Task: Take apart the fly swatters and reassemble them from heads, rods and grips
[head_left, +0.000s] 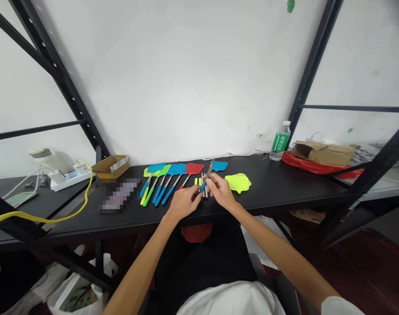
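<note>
My left hand (183,200) is closed round the blue grip of a fly swatter handle (210,166) with a metal rod. The fingers of my right hand (221,189) pinch the rod just above the grip, which tilts up toward the wall. Behind my hands lie loose metal rods and short yellow grips (197,180). A blue swatter head (221,166) lies beyond the rod's tip. Right of my right hand rests a pile of yellow mesh swatter heads (238,183). Several assembled fly swatters (168,186) with blue, green, yellow and red parts lie in a row on the left.
The black table (268,188) stands against a white wall. On its left are an open cardboard box (110,168), a pixelated flat object (120,197), a power strip (71,178) and a yellow cable (87,188). A water bottle (280,142) and red bag (317,164) stand right.
</note>
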The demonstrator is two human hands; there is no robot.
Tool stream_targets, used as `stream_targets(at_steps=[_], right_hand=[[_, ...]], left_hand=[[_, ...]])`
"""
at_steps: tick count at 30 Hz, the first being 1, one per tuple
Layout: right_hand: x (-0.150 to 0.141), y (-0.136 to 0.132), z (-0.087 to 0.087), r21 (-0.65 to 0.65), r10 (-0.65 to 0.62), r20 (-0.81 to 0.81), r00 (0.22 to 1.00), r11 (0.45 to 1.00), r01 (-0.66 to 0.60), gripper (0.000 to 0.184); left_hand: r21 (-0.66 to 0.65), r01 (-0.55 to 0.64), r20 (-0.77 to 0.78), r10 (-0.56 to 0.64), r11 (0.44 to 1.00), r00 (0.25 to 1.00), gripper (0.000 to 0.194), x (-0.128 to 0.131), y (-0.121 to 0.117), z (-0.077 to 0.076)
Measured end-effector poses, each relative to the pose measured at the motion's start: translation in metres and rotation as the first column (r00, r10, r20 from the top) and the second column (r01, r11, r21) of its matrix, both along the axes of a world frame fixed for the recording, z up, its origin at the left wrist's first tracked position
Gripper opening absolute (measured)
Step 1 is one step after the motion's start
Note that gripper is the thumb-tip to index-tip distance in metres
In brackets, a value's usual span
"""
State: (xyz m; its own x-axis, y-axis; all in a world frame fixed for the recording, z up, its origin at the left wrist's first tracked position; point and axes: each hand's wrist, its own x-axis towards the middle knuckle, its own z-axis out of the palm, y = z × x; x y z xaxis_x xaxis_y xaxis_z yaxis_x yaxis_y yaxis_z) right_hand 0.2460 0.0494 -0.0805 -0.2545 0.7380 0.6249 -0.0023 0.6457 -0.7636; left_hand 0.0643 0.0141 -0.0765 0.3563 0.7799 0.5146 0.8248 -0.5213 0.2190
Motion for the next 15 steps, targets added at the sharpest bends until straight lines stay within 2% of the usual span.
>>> stream_targets(at_steps=[15], right_hand=[[0.0,0.0056,-0.0027,-0.019,-0.06,-0.032,0.998,0.998,0.059,0.029]], left_hand=[[0.03,-0.006,-0.017,0.007,1.0,1.0,0.02,-0.0023,0.0019,-0.0029]])
